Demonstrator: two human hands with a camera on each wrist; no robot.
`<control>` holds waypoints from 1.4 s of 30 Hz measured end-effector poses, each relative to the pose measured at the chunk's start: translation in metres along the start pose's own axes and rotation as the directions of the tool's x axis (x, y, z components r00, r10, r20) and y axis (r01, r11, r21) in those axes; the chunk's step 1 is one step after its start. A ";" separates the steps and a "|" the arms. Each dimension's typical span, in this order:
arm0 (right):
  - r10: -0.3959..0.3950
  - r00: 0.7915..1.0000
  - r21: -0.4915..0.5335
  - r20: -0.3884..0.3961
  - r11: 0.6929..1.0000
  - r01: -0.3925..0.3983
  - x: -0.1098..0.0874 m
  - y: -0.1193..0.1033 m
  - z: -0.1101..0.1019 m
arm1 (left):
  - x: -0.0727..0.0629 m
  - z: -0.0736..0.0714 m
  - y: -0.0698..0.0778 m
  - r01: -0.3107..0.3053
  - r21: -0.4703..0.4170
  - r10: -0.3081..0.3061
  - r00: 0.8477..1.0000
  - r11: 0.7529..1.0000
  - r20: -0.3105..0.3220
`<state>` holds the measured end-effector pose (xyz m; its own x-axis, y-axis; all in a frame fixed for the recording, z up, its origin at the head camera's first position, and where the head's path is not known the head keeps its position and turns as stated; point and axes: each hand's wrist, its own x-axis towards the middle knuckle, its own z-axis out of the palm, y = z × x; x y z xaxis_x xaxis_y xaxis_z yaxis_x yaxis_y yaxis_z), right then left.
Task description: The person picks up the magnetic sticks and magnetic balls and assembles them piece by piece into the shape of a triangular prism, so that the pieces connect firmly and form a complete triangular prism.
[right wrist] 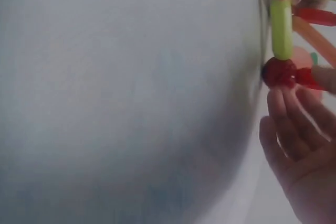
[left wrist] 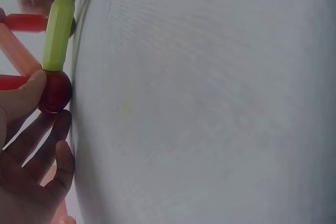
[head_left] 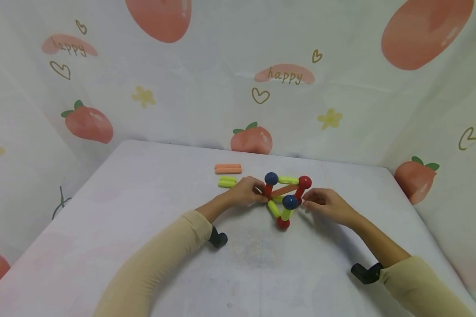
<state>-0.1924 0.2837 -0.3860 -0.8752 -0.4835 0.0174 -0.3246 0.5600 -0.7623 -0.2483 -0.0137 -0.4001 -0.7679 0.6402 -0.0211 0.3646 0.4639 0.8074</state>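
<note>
A small frame of sticks and balls stands on the table between the two hands. Blue balls (head_left: pixel 271 178) and a red ball (head_left: pixel 305 182) top its uprights, and yellow-green sticks (head_left: pixel 273 209) run along its base to a near red ball (head_left: pixel 283 223). An orange stick (head_left: pixel 284 190) slants across the back. The left hand (head_left: pixel 247 192) pinches the left base red ball (left wrist: pixel 56 93), thumb above and fingers beneath. At the right base red ball (right wrist: pixel 279 73), the right hand (head_left: pixel 326 205) has fairly straight fingertips close against it, with the thumb overlapping the red stick (right wrist: pixel 306 77).
Two orange sticks (head_left: pixel 228 169) lie side by side behind the left hand, and short yellow-green sticks (head_left: pixel 227 182) are just in front of them. A white cloth covers the table (head_left: pixel 246 273); a fruit-printed curtain (head_left: pixel 198 88) hangs behind it.
</note>
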 end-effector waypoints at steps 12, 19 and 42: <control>0.027 0.998 0.024 0.051 0.999 -0.029 0.016 0.008 0.006 | -0.001 0.004 -0.003 -0.008 -0.011 0.008 1.000 1.000 -0.001; 0.040 0.996 0.036 0.078 0.998 -0.043 0.018 0.008 0.004 | -0.004 -0.001 -0.003 -0.018 -0.008 0.018 0.999 1.000 0.033; 0.072 0.993 0.066 0.095 0.995 -0.078 0.021 0.008 0.002 | -0.047 -0.084 -0.065 0.242 -0.066 -0.240 0.819 0.968 -0.521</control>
<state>-0.2129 0.2769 -0.3933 -0.8581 -0.5038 -0.0992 -0.2306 0.5506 -0.8023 -0.2799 -0.1257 -0.4023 -0.9910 0.0939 0.0958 0.1322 0.5634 0.8156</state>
